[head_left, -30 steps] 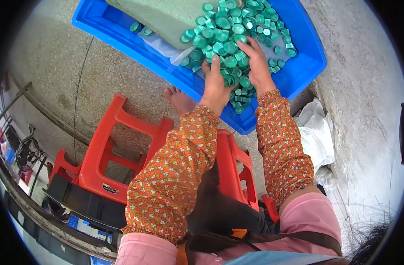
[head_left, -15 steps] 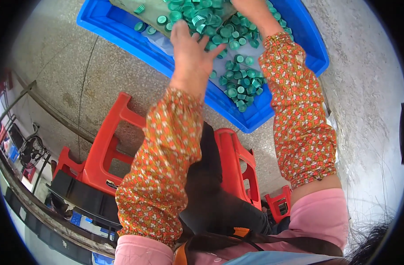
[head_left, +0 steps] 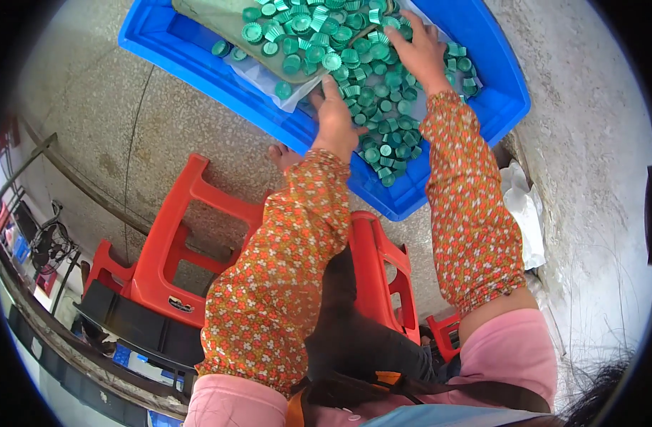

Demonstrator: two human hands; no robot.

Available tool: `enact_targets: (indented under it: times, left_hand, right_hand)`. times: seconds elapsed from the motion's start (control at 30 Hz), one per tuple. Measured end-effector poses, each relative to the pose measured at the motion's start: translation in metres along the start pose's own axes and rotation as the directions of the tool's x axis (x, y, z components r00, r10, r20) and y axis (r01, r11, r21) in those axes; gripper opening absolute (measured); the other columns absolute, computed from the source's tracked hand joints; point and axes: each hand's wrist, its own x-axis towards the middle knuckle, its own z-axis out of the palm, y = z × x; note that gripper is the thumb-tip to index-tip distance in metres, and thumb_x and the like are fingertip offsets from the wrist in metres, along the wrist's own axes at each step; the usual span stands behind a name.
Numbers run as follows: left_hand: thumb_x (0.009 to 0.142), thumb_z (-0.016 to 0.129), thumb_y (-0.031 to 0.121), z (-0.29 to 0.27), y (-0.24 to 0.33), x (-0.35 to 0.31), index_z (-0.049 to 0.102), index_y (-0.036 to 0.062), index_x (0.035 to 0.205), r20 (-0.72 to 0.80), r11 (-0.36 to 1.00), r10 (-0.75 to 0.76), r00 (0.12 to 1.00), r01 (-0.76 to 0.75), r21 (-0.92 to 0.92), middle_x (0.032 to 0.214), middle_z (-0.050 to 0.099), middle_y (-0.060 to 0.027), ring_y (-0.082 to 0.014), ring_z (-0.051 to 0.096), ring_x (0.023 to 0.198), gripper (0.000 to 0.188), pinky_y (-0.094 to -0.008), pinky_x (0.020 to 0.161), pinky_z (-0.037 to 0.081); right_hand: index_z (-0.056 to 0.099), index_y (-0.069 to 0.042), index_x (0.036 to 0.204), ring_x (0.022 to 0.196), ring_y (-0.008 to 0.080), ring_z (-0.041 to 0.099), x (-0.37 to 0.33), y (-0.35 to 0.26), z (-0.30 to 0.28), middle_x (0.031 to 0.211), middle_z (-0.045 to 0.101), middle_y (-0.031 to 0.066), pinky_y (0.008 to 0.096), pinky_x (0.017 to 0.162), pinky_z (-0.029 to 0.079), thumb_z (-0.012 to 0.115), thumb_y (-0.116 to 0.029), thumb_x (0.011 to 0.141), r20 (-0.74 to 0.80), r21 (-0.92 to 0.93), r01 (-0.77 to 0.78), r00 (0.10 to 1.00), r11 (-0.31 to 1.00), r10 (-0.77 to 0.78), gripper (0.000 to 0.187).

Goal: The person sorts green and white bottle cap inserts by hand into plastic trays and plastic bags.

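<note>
Caps heaped in blue bin, far ctr., partly atop board. R hand at far right, fingers spread among caps; L hand by board's near corner, fingers part-hidden, grip unclear. Poss. trouble: spill over near rim onto floor, w/ board tilted or swept too hard.

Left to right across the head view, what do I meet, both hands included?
Black cables → large red stool → left hand → right hand → white bag
</note>
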Motion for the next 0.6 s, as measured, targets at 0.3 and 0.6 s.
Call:
enact_targets:
  times: [0.3,0.6]
  left_hand:
    - [0.103,0.046,0.058,-0.008,0.004,0.014,0.029,0.0148,0.156,0.328,0.933,-0.049,0.943,0.160,-0.322,0.158,0.035,-0.0134,-0.0423,0.033,0.144,0.070,-0.0709,0.113,0.029]
    - [0.105,0.035,0.061,0.011,0.070,-0.002,0.042,0.0182,0.150,0.435,0.916,0.271,0.859,-0.091,-0.392,0.156,0.041,-0.0100,-0.0348,0.040,0.142,0.063,-0.0649,0.112,0.035]
  right_hand:
    - [0.059,-0.016,0.131,0.126,0.0237,0.050,-0.030,-0.061,-0.013,0.132,0.058,0.0090,0.0417,0.108,0.035,0.076,-0.037,0.086,0.497,0.611,-0.587,0.806,0.531,0.320,0.053]
    - [0.050,-0.007,0.145,0.128,0.0347,0.053,0.020,-0.175,-0.070,0.145,0.051,0.0188,0.0456,0.104,0.045,0.062,-0.030,0.099,0.530,0.619,-0.307,0.842,0.723,-0.097,0.053]
